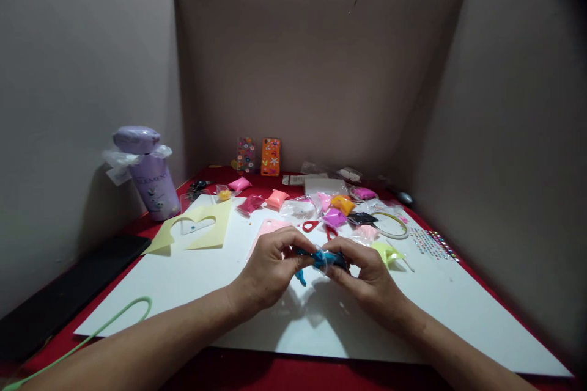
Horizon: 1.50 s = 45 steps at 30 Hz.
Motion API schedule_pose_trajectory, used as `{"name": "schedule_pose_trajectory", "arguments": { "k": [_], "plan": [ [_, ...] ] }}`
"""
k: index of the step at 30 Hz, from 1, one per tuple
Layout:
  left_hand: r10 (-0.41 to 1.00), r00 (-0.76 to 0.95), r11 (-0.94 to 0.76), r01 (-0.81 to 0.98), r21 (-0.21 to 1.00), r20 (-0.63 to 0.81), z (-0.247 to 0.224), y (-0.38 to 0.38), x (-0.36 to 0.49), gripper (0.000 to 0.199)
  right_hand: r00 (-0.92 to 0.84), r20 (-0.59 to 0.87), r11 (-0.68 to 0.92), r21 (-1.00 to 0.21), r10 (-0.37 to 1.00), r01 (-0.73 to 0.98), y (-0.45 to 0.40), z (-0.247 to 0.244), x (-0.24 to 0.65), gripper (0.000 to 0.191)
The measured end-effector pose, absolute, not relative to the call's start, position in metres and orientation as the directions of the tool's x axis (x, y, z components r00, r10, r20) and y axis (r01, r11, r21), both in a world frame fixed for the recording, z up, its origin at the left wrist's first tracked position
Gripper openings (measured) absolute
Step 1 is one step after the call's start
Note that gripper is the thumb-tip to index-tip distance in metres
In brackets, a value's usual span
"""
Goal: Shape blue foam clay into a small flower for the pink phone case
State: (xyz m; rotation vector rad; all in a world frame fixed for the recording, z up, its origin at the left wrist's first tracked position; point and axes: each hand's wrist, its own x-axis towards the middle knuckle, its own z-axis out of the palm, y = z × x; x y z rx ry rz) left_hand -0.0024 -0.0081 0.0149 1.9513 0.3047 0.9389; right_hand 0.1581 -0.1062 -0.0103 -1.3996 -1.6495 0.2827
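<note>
Both my hands meet over the white board (284,327), holding a small clear packet of blue modelling clay (326,259). My left hand (277,263) is closed, its thumb and fingertips pinching the blue clay at the packet's left end. My right hand (367,269) is closed around the packet's right end, where a dark blue part shows. A strip of blue clay (300,277) hangs below my left fingertips. Just behind my hands lie red-handled scissors (310,226), partly hidden, and a pale pink phone case (268,229).
Clay packets in several colours, including yellow (387,253) and purple (334,217), lie behind my hands. A tape roll (389,225) and stick-on gems (431,243) are at right. Cut yellow paper (211,229), a purple tumbler (156,189) and a green cord (114,317) are at left.
</note>
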Motion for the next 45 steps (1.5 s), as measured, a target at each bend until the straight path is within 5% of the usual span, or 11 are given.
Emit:
{"name": "schedule_pose_trajectory", "arguments": {
  "k": [6, 13, 17, 24, 31, 38, 45],
  "plan": [
    [0.472, 0.660, -0.640, -0.199, 0.742, 0.585, 0.010, -0.005, -0.001, 0.006, 0.062, 0.476, 0.330, -0.690, 0.877, 0.644, -0.106, -0.011, 0.157, 0.007],
    [0.238, 0.650, -0.845, -0.227, 0.484, 0.721, 0.004, -0.005, -0.005, 0.012, 0.085, 0.483, 0.308, -0.673, 0.871, 0.672, -0.105, -0.012, 0.156, 0.008],
    [0.258, 0.653, -0.845, -0.205, 0.494, 0.712, 0.006, -0.008, -0.007, 0.014, 0.050, 0.510, 0.343, -0.644, 0.859, 0.684, -0.105, -0.012, 0.155, 0.009],
    [0.672, 0.598, -0.357, -0.254, 0.899, 0.437, 0.025, -0.007, -0.011, 0.010, 0.143, 0.489, 0.270, -0.675, 0.860, 0.686, -0.101, -0.014, 0.159, 0.009],
    [0.611, 0.791, 0.241, -0.238, 0.941, 0.044, 0.019, 0.001, -0.002, 0.024, 0.263, 0.582, 0.243, -0.647, 0.769, 0.723, -0.101, -0.010, 0.164, 0.005],
    [0.597, 0.799, 0.332, -0.157, 0.930, -0.078, 0.021, -0.004, -0.004, 0.018, 0.350, 0.701, 0.080, -0.502, 0.621, 0.861, -0.094, -0.011, 0.185, 0.011],
    [0.588, 0.798, 0.385, -0.136, 0.913, -0.130, 0.018, -0.004, -0.003, 0.016, 0.295, 0.597, -0.069, -0.370, 0.746, 0.926, -0.093, -0.019, 0.193, 0.015]
  ]
}}
